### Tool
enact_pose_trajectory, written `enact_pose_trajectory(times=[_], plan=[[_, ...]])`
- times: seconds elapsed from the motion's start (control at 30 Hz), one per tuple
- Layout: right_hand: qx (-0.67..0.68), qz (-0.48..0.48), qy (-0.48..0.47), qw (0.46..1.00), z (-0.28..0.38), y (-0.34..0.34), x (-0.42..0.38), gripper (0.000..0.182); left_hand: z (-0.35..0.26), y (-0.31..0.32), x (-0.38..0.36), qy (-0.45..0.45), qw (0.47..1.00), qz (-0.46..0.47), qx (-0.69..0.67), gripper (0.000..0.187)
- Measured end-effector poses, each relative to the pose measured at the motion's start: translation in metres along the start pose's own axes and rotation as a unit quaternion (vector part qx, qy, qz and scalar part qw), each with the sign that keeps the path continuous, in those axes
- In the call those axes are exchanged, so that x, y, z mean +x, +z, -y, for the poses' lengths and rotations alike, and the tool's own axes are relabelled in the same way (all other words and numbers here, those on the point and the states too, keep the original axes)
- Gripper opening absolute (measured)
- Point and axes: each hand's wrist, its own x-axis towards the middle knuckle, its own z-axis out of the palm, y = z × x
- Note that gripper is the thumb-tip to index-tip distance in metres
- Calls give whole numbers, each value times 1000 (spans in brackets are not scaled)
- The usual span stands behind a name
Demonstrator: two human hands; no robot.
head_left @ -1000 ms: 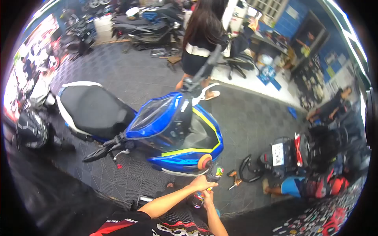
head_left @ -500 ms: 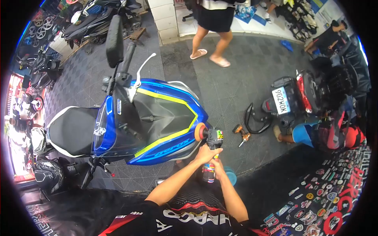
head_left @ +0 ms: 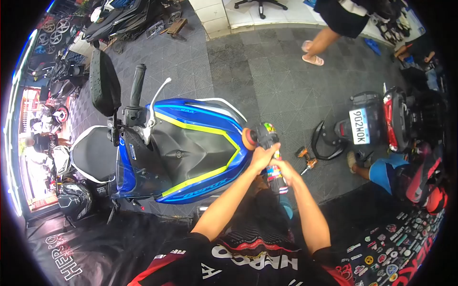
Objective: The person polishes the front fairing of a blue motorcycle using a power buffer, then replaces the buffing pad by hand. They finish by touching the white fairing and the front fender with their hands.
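Observation:
In the head view, both my hands are closed around a cordless polisher covered with colourful stickers. My left hand wraps the tool just behind its head. Lower down, my right hand grips the handle. The polisher's round orange pad is up against the front end of a blue scooter with yellow-green trim and a dark centre panel. The scooter's mirror and brake lever stick up on its far side.
An orange cordless drill lies on the tiled floor right of the polisher, beside a black curved part. Farther right stands another motorcycle, with a person crouched near it. Someone walks at the back.
The polisher and both hands have moved up and right in view, with the pad staying at the scooter's front. The walking person has moved right, and the view has shifted.

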Motion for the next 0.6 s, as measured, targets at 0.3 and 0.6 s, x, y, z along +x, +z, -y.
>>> enact_pose_trajectory(times=[0.3, 0.6], plan=[[-105, 20, -49, 993, 5, 0, 17, 42, -23, -3, -15, 124, 986, -89, -63, 28], [-156, -105, -58, 980, -40, -4, -12, 32, 28, 3, -27, 26, 998, -1, -57, 42]])
